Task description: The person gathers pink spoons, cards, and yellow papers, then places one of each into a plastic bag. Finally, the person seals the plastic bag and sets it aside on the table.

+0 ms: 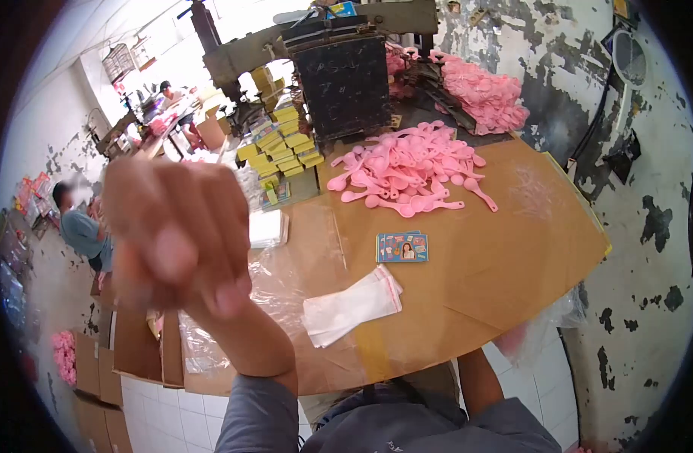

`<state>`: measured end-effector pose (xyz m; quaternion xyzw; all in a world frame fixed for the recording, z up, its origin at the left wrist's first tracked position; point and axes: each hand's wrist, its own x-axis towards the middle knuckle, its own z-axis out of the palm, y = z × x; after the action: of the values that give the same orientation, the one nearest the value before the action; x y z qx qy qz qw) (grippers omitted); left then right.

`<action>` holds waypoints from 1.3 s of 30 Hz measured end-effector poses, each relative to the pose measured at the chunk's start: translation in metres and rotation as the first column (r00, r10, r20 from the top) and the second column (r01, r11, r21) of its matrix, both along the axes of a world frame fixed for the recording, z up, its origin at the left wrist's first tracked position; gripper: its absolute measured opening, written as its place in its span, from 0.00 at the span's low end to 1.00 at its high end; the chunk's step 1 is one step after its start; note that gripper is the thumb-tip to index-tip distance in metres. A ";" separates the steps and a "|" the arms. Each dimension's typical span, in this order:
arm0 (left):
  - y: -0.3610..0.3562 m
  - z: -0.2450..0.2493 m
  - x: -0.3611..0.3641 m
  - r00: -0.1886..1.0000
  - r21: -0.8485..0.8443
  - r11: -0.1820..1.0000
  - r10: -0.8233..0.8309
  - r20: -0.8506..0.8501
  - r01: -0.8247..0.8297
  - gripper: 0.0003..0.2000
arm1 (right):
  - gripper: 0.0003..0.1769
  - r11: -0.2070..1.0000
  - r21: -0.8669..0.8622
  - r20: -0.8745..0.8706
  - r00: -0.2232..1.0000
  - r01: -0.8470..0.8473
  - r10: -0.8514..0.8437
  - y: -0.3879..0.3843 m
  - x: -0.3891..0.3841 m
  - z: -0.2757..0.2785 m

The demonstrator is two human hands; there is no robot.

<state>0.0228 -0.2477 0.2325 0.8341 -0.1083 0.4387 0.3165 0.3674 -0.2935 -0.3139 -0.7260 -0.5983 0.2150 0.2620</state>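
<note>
My left hand is raised close to the camera, large and blurred. Its fingers are curled in, and nothing shows in them. My right forearm drops below the table's front edge, which hides the hand. Before me on the cardboard-covered table lie white pouches with a red line near one end, slightly fanned. Just beyond them is a small stack of blue printed cards. A heap of pink plastic spoons lies farther back. White cards or sheets are stacked beside my left hand.
Bundles of yellow-edged cards stand by a dark metal box at the back. More pink pieces are piled behind. Clear plastic covers the table's left part. An open carton stands left. A person sits beyond.
</note>
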 end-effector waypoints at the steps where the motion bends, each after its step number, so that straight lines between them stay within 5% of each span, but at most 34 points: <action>1: 0.003 -0.007 0.000 0.998 -0.116 0.993 0.024 0.061 -0.017 0.10 | 0.23 1.000 -0.009 0.011 1.000 -0.001 0.001 0.015 -0.004 0.000; 4: 0.003 -0.016 0.024 0.735 -0.267 0.748 0.657 0.168 -0.608 0.09 | 0.23 1.000 -0.009 0.039 0.999 -0.006 0.006 0.060 -0.014 0.002; 6: -0.006 -0.015 0.036 0.641 -0.051 0.656 0.749 0.170 -0.753 0.09 | 0.23 1.000 -0.010 0.055 0.999 0.003 -0.002 0.087 -0.021 0.002; 9: -0.025 -0.008 0.024 0.559 0.476 0.383 0.768 0.312 -0.792 0.14 | 0.24 1.000 -0.018 0.054 0.999 0.003 -0.002 0.120 -0.030 -0.002; 11: -0.039 -0.004 0.024 0.661 0.511 0.485 0.710 0.242 -0.709 0.17 | 0.24 1.000 -0.017 0.059 0.998 0.001 0.000 0.138 -0.033 -0.002; 14: -0.053 -0.005 0.029 0.728 0.350 0.652 0.668 0.154 -0.672 0.17 | 0.24 1.000 -0.019 0.063 0.998 -0.006 0.008 0.155 -0.038 -0.003; 19: -0.022 -0.018 0.020 0.472 0.383 0.309 0.745 0.471 -0.871 0.16 | 0.24 1.000 -0.028 0.056 0.998 -0.008 0.009 0.171 -0.046 -0.002; 21: 0.007 -0.012 -0.010 0.381 0.200 0.325 0.751 0.540 -0.924 0.15 | 0.24 0.999 -0.034 0.055 0.998 -0.009 0.011 0.174 -0.048 -0.001; 22: 0.024 -0.007 -0.028 0.376 -0.002 0.444 0.761 0.529 -0.896 0.15 | 0.24 0.999 -0.037 0.053 0.998 -0.011 0.013 0.175 -0.048 -0.002; 24: 0.075 -0.003 -0.043 0.480 -0.212 0.694 0.655 0.583 -0.688 0.13 | 0.24 0.999 -0.038 0.057 0.998 -0.017 0.019 0.176 -0.048 -0.002; 26: 0.126 -0.006 -0.090 0.533 -0.577 0.733 0.669 0.518 -0.359 0.09 | 0.24 0.999 -0.036 0.061 0.998 -0.022 0.024 0.179 -0.049 -0.001; 30: 0.233 -0.094 -0.180 0.405 -0.828 0.402 0.883 0.238 -0.390 0.05 | 0.24 0.999 -0.042 0.060 0.998 -0.034 0.037 0.181 -0.052 0.000; 33: 0.257 -0.162 -0.252 0.244 -0.989 0.089 0.968 0.059 -0.116 0.07 | 0.25 0.998 -0.045 0.063 0.997 -0.037 0.040 0.183 -0.051 0.001; 35: 0.249 -0.167 -0.255 0.201 -1.000 0.009 0.980 0.007 -0.011 0.08 | 0.25 0.998 -0.042 0.064 0.997 -0.041 0.044 0.184 -0.052 0.001; 37: 0.244 -0.164 -0.249 0.178 -0.997 0.075 0.982 0.068 -0.028 0.09 | 0.25 0.998 -0.044 0.068 0.996 -0.047 0.050 0.186 -0.054 0.001; 39: 0.242 -0.153 -0.236 0.118 -0.974 0.043 0.993 0.017 -0.224 0.10 | 0.25 0.997 -0.048 0.072 0.996 -0.053 0.056 0.186 -0.057 0.001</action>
<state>-0.2127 -0.0055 0.0796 0.2182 0.4366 0.8201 0.2985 0.3106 -0.1071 -0.3124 -0.7227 -0.6220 0.2090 0.2173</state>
